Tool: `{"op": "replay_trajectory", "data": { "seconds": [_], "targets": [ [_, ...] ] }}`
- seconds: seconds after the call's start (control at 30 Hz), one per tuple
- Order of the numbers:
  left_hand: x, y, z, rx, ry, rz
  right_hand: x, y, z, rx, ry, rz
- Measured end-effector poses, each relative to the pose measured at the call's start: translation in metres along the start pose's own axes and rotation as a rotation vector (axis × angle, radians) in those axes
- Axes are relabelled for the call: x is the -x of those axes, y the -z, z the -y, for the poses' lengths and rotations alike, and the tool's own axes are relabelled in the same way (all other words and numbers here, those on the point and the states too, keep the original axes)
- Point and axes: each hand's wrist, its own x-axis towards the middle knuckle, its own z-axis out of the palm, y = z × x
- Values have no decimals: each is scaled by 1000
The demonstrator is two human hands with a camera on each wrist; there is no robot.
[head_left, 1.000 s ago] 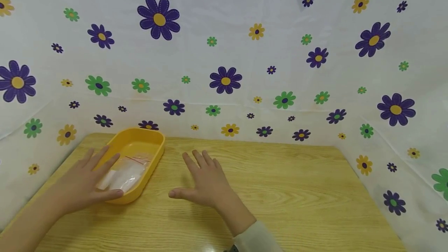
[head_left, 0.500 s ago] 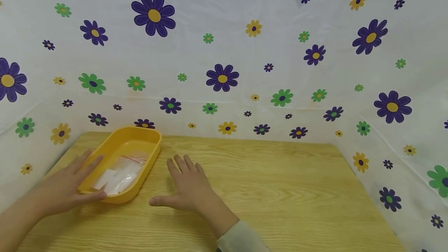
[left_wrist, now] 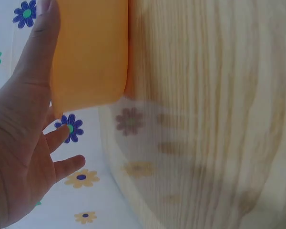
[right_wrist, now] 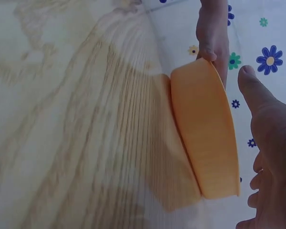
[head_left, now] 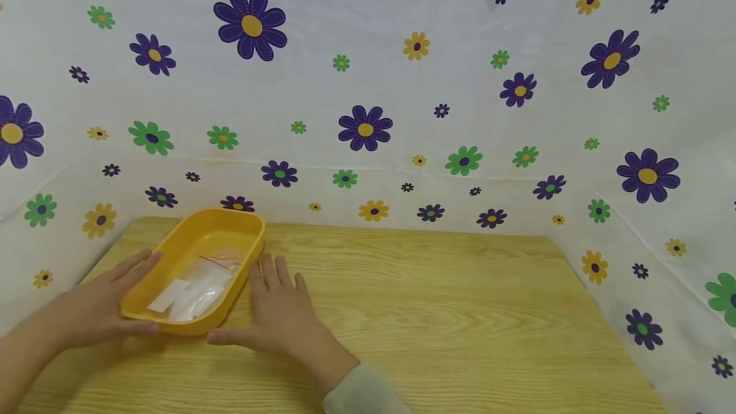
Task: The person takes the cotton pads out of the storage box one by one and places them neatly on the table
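A yellow plastic tray (head_left: 221, 225) stands at the left of the table. Inside it lie a clear plastic bag (head_left: 209, 283) with whitish contents, a white rectangular piece (head_left: 168, 296) and thin red strips (head_left: 220, 262). My left hand (head_left: 94, 312) is at the tray's near left corner, fingers extended along the side and thumb at the near rim. In the left wrist view the thumb lies against the tray wall (left_wrist: 90, 52), the other fingers spread. My right hand (head_left: 282, 315) hovers by the tray's right side, fingers extended; the right wrist view shows a gap between thumb and tray (right_wrist: 205, 133).
The wood-grain table (head_left: 460, 312) extends to the right of the tray. A white flowered cloth (head_left: 322, 94) rises behind the table and along both sides.
My right hand has moved left, up to the tray's right side. My left hand has moved left from over the tray to its near left corner. The tray shifts slightly left in view with the background.
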Motion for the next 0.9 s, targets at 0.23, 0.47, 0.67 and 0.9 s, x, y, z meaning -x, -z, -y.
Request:
{"op": "replay_trajectory", "data": {
  "seconds": [0.23,0.47,0.67,0.9],
  "targets": [
    [1,-1,10,-20,-7,18,1,-7,16,-43,-30,40],
    [4,-9,13,49,0,24,-3,-20,25,1,-31,26],
    [2,-8,4,53,1,5,-4,-19,28,-2,-78,-16],
    [-2,-8,1,64,-30,-26,-8,-16,31,-40,-105,-44]
  ]
}}
